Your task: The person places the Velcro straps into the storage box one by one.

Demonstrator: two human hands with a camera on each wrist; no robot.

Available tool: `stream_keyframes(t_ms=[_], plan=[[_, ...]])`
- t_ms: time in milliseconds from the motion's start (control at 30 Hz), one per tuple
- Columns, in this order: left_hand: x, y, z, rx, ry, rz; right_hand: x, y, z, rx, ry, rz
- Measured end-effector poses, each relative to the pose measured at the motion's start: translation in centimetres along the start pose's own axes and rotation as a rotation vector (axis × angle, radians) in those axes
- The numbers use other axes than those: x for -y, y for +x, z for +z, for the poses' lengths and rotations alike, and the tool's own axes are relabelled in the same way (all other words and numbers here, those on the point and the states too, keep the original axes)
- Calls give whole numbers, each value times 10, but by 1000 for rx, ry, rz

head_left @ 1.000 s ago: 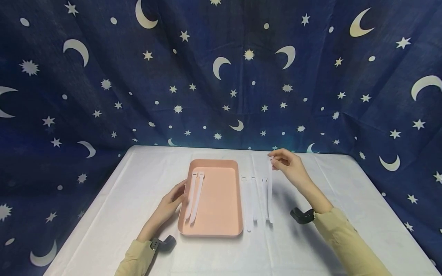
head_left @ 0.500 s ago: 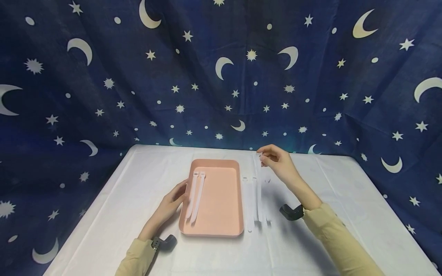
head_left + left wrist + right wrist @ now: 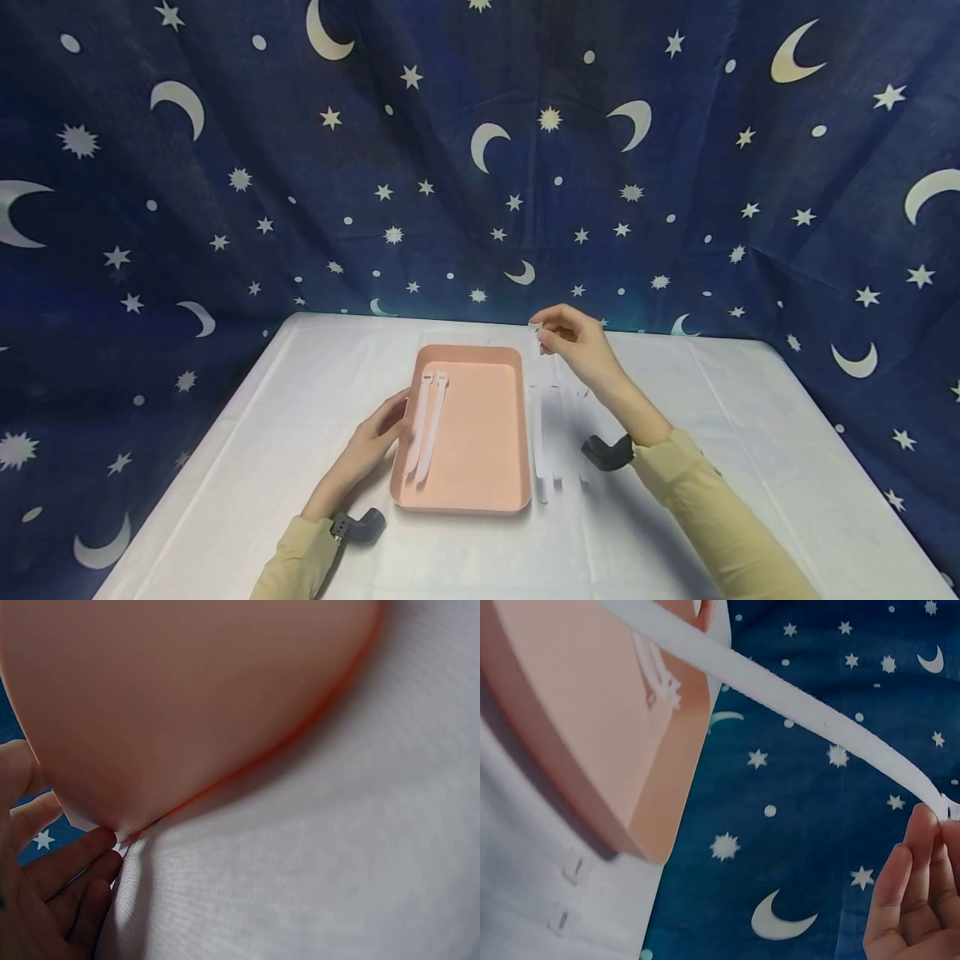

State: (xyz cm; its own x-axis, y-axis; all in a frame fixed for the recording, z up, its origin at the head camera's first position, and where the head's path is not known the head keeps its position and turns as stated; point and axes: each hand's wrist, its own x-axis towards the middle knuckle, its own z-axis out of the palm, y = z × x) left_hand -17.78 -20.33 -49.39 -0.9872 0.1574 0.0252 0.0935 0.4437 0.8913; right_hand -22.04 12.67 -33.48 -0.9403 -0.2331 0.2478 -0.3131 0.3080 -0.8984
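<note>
White strap [image 3: 802, 711], right fingers [image 3: 921, 836] pinching, curve clearest in right wrist view

I had my left hand [image 3: 377, 435] against the left side of the pink tray [image 3: 483, 425]; two white straps [image 3: 432, 429] lay lengthwise inside, near that side. My right hand [image 3: 579, 340] pinched another strap's top end [image 3: 536, 328], with more straps [image 3: 557, 481] on the white counter [image 3: 341, 354]. Navy moon-and-star cloth [image 3: 442, 150] hung behind.
</note>
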Motion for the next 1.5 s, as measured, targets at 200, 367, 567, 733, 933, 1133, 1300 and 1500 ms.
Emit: stream_keyframes(t_ms=[200, 367, 567, 733, 933, 1133, 1300, 1500], plan=[[2, 1, 0, 5, 3, -19, 8, 6, 14, 22, 32, -11], [1, 1, 0, 2, 6, -20, 13, 11, 26, 42, 72, -16], [1, 0, 1, 4, 8, -10, 14, 17, 39, 43, 97, -11], [0, 0, 1, 1, 14, -12, 12, 21, 50, 33, 143, 11], [-1, 0, 1, 1, 5, -16, 9, 27, 66, 30, 183, 60], [-1, 1, 1, 1, 12, -24, 1, 31, 86, 40, 224, 98], [-2, 0, 2, 11, 1, -35, -8, 35, 100, 18, 254, 133], [-3, -1, 1, 7, 8, -23, -14, 38, 108, 1, 268, 191]])
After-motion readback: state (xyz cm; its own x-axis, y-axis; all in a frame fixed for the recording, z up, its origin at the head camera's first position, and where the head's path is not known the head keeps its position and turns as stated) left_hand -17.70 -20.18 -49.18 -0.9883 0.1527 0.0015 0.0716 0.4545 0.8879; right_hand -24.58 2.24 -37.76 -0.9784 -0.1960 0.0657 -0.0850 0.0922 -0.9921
